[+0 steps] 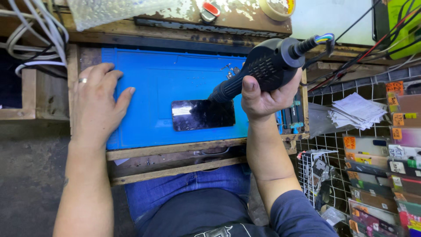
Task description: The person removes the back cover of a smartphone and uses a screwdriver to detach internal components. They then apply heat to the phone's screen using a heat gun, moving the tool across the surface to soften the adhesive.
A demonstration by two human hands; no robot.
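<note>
A black hot-air gun [258,70] is grasped firmly in the right hand [263,98], nozzle tilted down to the upper right corner of a dark phone [202,115]. The phone is laid flat on a blue mat [175,79] on the wooden bench [175,151]. The left hand [97,103] is rested open, palm down, on the mat's left edge, nothing held.
</note>
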